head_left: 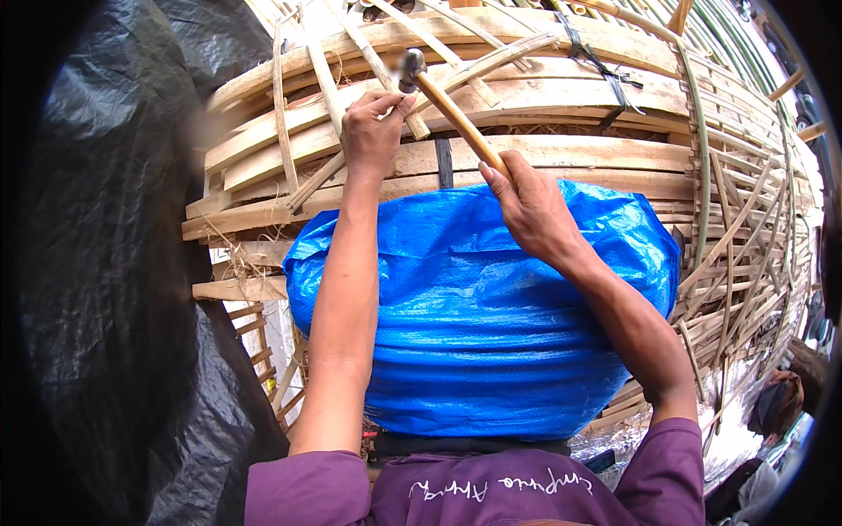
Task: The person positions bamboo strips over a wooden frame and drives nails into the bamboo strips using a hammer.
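Observation:
My right hand (pixel 533 203) is wrapped around the lower end of a hammer's (pixel 458 116) wooden handle, thumb along the shaft. The dark metal head is up and to the left, just above the fingertips of my left hand (pixel 373 131). Those fingers are pinched together over a narrow wooden strip (pixel 361 42); whatever is between them is too small to make out. Beneath both hands lie long, pale wooden beams (pixel 561 153), stacked side by side. A blue tarp sheet (pixel 491 298) is spread between my forearms, in front of my body.
Black plastic sheeting (pixel 114 263) hangs along the left. Black strapping (pixel 605 70) ties some beams at the upper right. Thin wooden slats (pixel 741 237) crisscross on the right, and green bamboo poles (pixel 732 70) lie beyond. Below the beam ends at left stands a slatted frame (pixel 254 324).

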`<control>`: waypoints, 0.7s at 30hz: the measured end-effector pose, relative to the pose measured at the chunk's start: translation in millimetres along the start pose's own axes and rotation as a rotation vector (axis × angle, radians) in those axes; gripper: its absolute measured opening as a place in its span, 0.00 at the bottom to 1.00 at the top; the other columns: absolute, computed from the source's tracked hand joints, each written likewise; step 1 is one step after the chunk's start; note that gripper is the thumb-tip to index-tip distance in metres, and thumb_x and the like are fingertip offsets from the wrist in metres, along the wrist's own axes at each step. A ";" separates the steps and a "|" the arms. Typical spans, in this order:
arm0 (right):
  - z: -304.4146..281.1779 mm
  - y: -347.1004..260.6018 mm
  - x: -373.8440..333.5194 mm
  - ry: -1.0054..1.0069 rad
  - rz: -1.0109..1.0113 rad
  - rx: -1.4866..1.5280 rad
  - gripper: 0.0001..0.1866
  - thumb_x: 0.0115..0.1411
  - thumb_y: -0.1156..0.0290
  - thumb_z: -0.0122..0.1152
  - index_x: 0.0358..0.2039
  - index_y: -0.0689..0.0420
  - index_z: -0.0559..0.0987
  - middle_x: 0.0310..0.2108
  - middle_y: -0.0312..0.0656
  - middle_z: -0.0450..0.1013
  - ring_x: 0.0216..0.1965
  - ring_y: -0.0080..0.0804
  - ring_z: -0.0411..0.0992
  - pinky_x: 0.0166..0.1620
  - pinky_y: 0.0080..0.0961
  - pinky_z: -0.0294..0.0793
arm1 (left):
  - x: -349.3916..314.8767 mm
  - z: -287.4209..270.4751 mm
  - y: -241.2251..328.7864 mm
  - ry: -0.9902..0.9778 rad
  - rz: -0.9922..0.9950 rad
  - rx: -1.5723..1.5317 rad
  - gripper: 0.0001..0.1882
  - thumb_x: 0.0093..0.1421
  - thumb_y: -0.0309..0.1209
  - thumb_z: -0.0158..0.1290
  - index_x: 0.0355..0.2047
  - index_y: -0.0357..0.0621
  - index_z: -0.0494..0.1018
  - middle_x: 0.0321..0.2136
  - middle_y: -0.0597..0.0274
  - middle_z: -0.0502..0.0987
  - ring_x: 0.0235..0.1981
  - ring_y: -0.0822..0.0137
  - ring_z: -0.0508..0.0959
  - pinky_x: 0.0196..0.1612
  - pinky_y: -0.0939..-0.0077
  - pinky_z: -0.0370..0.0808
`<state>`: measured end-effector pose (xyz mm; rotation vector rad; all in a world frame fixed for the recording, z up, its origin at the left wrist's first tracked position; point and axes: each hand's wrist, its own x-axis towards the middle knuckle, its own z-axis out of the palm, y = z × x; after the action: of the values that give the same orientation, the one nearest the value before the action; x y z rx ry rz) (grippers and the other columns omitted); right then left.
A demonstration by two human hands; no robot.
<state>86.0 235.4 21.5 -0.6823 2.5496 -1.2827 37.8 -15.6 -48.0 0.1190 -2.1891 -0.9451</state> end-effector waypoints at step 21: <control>-2.0 -20.8 0.4 0.132 -0.148 0.009 0.10 0.68 0.67 0.51 0.37 0.62 0.68 0.18 0.60 0.69 0.22 0.62 0.71 0.24 0.51 0.64 | -4.2 -3.6 8.6 -0.034 -0.025 0.142 0.11 0.56 0.42 0.63 0.31 0.50 0.84 0.31 0.68 0.82 0.34 0.60 0.80 0.38 0.66 0.76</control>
<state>91.3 225.8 39.3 -0.8242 2.6379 -1.4298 44.8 -10.0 -43.1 0.1989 -2.2898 -0.8099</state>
